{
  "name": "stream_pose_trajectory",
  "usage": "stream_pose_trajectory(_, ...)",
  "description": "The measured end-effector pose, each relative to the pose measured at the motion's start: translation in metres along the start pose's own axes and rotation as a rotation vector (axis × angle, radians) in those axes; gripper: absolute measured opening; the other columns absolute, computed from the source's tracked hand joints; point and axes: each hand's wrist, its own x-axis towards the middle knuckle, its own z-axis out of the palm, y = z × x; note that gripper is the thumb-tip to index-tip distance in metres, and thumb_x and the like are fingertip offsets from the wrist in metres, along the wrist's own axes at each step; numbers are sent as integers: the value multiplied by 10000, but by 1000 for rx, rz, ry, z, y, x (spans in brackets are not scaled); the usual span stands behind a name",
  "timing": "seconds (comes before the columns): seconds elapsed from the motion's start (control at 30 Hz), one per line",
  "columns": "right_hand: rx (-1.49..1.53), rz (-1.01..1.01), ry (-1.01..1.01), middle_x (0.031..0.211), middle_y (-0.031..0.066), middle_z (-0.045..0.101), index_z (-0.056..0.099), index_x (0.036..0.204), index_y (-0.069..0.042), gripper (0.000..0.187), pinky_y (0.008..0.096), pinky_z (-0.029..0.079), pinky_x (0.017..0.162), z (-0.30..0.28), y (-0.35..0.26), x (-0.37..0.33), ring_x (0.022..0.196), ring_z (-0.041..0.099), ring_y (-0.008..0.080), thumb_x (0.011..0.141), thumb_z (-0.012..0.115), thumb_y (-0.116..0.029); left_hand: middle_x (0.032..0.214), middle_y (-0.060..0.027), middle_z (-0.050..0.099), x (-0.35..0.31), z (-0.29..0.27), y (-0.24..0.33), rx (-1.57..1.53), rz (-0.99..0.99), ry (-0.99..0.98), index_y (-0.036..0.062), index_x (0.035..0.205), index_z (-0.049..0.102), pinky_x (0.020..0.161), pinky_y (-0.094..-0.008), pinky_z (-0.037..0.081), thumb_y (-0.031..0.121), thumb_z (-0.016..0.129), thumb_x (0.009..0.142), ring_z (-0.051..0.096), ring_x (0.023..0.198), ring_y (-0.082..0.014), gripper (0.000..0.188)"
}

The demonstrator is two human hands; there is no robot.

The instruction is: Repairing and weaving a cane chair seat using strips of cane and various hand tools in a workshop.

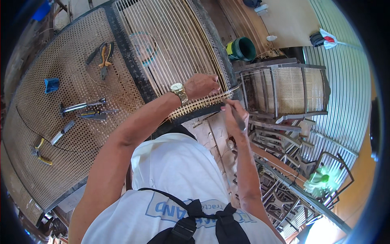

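Pale cane strands (174,44) run lengthwise across a dark wooden frame (140,77), with a tighter woven band (199,106) at the near end. My left hand (201,86), a gold watch (178,92) on its wrist, bends over the strands. Its fingers are curled together at the right side of the panel; what they pinch is hidden. Close by, at the near right corner, my right hand (235,114) is closed round a slim dark tool (239,120) whose kind I cannot make out. A loose cane loop (236,88) sticks out beside that corner.
On the finished cane panel (77,73) to the left lie pliers (105,61), a hammer (81,106), a knife (63,132), small cutters (40,152) and a blue scrap (51,85). A green bucket (241,49), caned chair frame (284,89) and fan (323,179) are at right.
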Motion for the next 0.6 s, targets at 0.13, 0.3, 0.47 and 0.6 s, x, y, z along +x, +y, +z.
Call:
stream_pose_trajectory(0.13, 41, 102, -29, 878, 151, 736, 662, 1061, 28, 139, 307, 558, 677, -7, -4, 6, 793, 751, 197, 954, 592, -27, 939, -66, 634, 5, 4, 5, -5, 19, -6, 135, 881, 747, 665, -401, 544, 179, 666, 891, 686, 766, -242, 93)
stream_pose_trajectory(0.3, 76, 104, -68, 890, 138, 731, 656, 1051, 30, 129, 306, 557, 683, -4, 2, 6, 784, 742, 176, 956, 595, -31, 895, -60, 588, 6, 8, 6, 107, 59, -21, 110, 862, 709, 656, -395, 532, 157, 675, 899, 670, 787, -227, 69)
stream_pose_trajectory(0.47, 27, -46, -74, 891, 178, 709, 644, 1027, 40, 117, 341, 553, 674, 6, 15, 6, 767, 728, 265, 930, 590, 0, 900, -80, 581, 5, 10, 11, 159, 103, -11, 94, 862, 710, 666, -398, 541, 106, 677, 876, 678, 797, -241, 38)
stream_pose_trajectory(0.6, -57, -322, -96, 890, 221, 661, 623, 1020, 34, 151, 404, 547, 674, 14, 11, 9, 787, 682, 398, 886, 555, 54, 887, -96, 572, 10, 11, 9, 149, 41, -92, 78, 844, 692, 672, -408, 544, 84, 659, 882, 679, 802, -263, 50)
